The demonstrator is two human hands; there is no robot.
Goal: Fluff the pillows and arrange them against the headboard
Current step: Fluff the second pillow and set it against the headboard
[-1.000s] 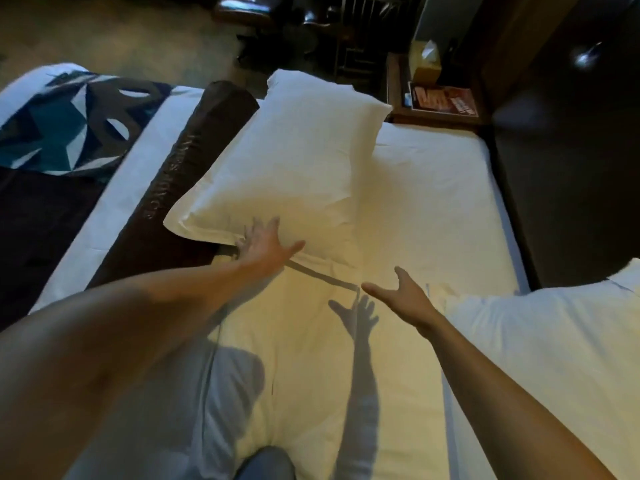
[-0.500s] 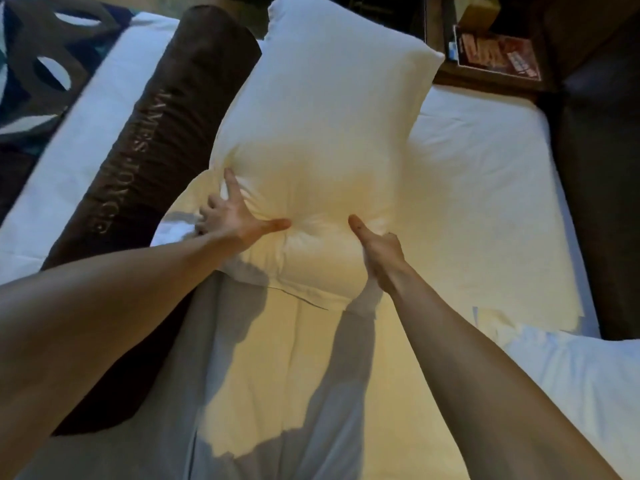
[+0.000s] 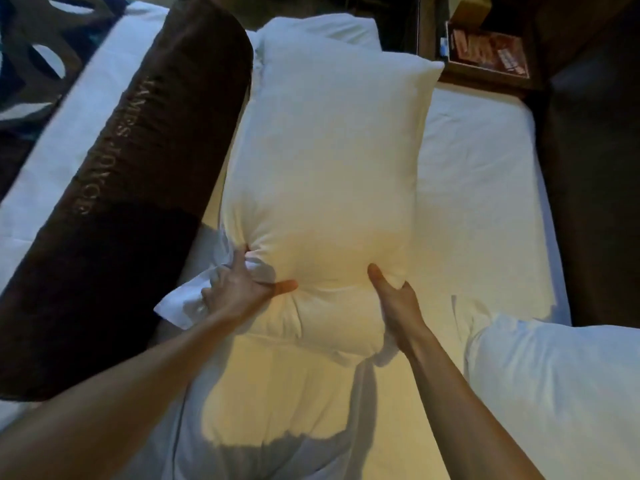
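Observation:
A plump white pillow point(image 3: 329, 161) lies lengthwise in the middle of the bed, its far end towards the nightstand. My left hand point(image 3: 239, 285) grips its near left corner, bunching the case. My right hand point(image 3: 394, 299) grips the near right corner, thumb pressed into the filling. A second white pillow point(image 3: 554, 386) lies at the lower right, untouched. A long dark brown bolster point(image 3: 114, 188) with stitched lettering lies diagonally on the left, beside the held pillow.
White sheet point(image 3: 478, 202) covers the mattress on the right. A dark patterned throw point(image 3: 31, 64) sits at the far left. A wooden nightstand point(image 3: 485, 53) with a magazine and tissue box stands beyond the bed. A dark panel point(image 3: 595, 168) borders the bed's right edge.
Both hands went from open above the bed to gripping the pillow's near corners. The pillow has been pulled closer and turned straighter; the view moved nearer.

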